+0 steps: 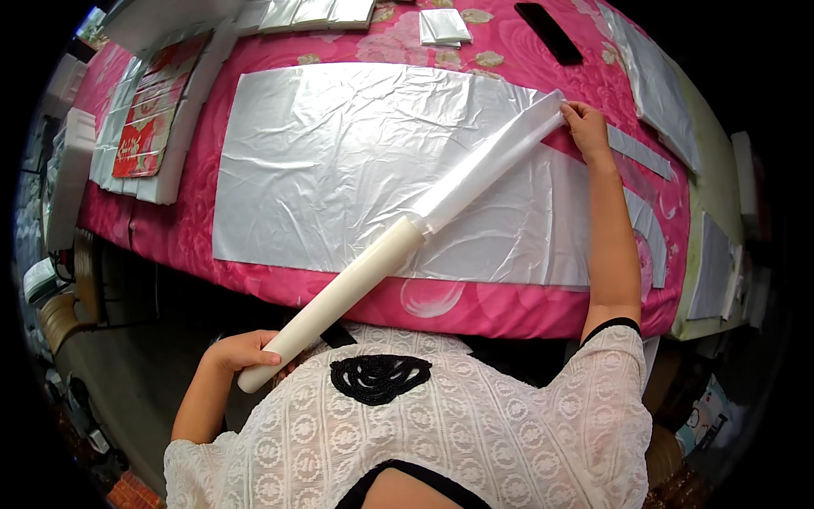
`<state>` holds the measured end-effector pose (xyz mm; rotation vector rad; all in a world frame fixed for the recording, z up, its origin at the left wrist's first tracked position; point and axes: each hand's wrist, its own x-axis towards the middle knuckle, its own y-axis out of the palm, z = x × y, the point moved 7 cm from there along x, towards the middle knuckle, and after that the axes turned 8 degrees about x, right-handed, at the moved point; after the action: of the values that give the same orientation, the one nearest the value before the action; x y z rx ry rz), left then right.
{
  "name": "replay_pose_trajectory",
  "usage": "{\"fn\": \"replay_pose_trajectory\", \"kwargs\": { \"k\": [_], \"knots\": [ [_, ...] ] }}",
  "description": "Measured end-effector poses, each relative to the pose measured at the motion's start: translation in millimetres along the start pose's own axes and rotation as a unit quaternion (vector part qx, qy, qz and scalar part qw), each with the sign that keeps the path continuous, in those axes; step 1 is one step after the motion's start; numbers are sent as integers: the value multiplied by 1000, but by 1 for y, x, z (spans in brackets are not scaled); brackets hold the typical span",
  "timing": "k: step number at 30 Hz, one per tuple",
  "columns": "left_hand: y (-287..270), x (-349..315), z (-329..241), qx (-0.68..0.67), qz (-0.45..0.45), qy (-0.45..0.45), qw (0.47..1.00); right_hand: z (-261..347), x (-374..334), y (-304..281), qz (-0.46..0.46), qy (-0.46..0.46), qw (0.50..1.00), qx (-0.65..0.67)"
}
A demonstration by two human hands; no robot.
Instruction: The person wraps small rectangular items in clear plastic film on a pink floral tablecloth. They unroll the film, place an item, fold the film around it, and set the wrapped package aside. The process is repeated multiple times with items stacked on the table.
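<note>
My left hand (254, 356) is closed round the near end of a long cream-coloured tube (339, 297), close to my body. The tube slants up to the right over the table's front edge. From its far end runs a narrow, folded length of clear plastic film (496, 161). My right hand (587, 131) pinches the far tip of this film between thumb and fingers. Beneath both lies a wide, wrinkled stack of silvery plastic sheets (314, 161), spread flat. Whether the film is slipped over the tube or comes out of it, I cannot tell.
A pink flowered cloth (246, 271) covers the table. At the left stand white stacks with a red patterned packet (157, 110). A black phone (549, 34) and a small folded plastic packet (443, 27) lie at the back. More plastic sheets (653, 85) lie far right.
</note>
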<state>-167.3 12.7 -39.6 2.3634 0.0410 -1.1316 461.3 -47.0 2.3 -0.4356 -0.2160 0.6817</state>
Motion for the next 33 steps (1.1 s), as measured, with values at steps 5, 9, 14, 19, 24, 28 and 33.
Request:
{"fn": "replay_pose_trajectory", "kwargs": {
  "k": [5,9,14,19,24,28,33],
  "knots": [
    [-8,-6,-19,125,66,-25,990,-27,13,-20,8,1,998,67],
    [8,9,-111,375,-2,37,926,13,0,35,72,-13,994,83],
    [31,36,-214,666,-191,157,703,58,-16,106,160,-61,984,59],
    [67,44,-250,733,-334,423,415,74,-18,135,214,-75,974,32],
    [90,84,-191,776,-143,480,383,82,-17,142,228,-77,971,-13],
    [88,102,-178,767,-116,412,478,80,-13,144,246,-35,969,8],
    [89,108,-170,782,-134,379,476,66,-14,133,207,60,955,203]
  ]
}}
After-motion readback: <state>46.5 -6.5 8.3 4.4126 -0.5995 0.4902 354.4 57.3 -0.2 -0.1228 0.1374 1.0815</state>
